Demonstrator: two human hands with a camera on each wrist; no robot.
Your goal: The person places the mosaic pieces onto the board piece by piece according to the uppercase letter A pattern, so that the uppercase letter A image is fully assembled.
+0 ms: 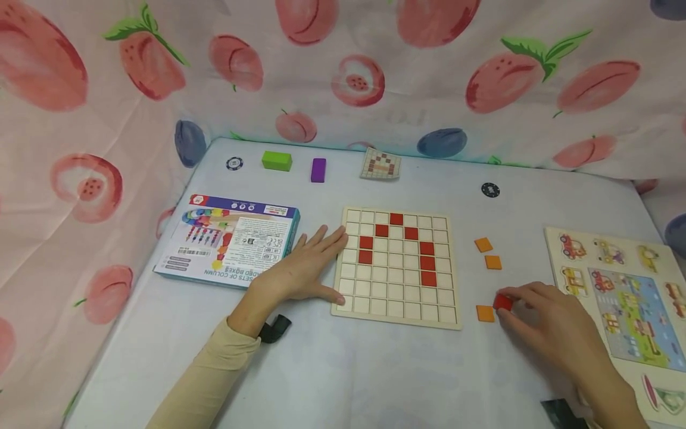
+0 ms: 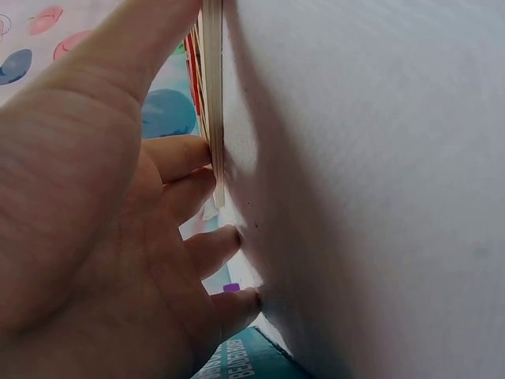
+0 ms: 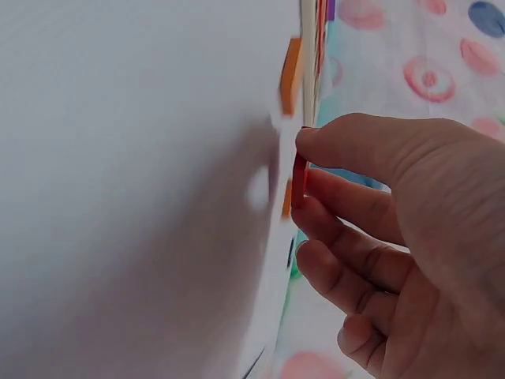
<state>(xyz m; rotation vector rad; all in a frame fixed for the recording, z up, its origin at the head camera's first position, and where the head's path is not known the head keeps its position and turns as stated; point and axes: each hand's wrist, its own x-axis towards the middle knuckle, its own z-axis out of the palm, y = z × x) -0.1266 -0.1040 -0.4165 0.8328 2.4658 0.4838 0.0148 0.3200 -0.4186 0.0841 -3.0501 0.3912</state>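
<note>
A wooden grid board lies mid-table, with several red tiles set in its upper squares in an arch shape. My left hand is spread flat at the board's left edge, its fingertips and thumb touching the frame. Off the right side of the board, my right hand pinches a red tile between thumb and fingers; the right wrist view shows this red tile edge-on. Beside it lies an orange tile, and two more orange tiles lie farther back.
A boxed set lies left of the board and a picture puzzle board at the right. Along the back are a green block, a purple block, a pattern card and two round chips, one black chip at right.
</note>
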